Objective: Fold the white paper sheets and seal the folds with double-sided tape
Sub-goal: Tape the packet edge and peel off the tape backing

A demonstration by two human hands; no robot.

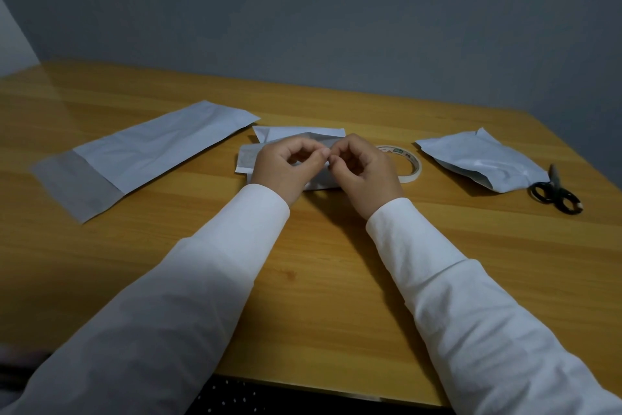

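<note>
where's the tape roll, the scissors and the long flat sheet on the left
tape roll (411, 168): head view, on the right side of its ring.
scissors (557, 195): head view, on the black handle loops.
long flat sheet (148, 148): head view, on its middle.

Looks like a plain home or office desk setup: a wood-grain counter (336, 280) pushed against a bare grey wall (303, 10), with a tape roll (404, 164) and scissors (555, 192) near its right end.

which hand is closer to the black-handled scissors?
Right hand: it sits nearer the black-handled scissors at the table's right edge. Left hand is further left, beyond it.
</note>
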